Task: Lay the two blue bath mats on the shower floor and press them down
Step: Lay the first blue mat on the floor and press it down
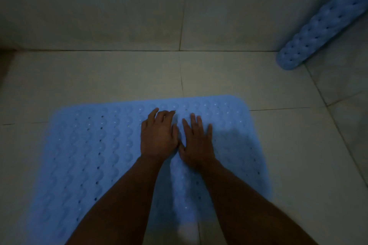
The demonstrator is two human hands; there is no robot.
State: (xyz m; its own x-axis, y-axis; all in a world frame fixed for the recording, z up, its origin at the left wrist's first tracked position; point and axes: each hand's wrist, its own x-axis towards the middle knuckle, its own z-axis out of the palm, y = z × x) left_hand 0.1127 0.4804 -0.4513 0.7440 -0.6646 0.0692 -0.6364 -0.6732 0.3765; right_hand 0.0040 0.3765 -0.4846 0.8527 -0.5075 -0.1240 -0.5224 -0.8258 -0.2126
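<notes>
Fingers [194, 123] of right hand [196, 143] spread flat, left hand [158, 137] fingers half-curled; both press first blue mat [89, 155] flat on shower floor [99, 77]; step looks like pressing down mat one; second mat [322, 20] leans rolled in far-right corner; next: unroll it beside the first.

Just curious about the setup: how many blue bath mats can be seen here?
2. One mat lies flat on the tiled floor under both hands; the other mat leans against the wall at the upper right, partly cut off by the frame edge.
</notes>
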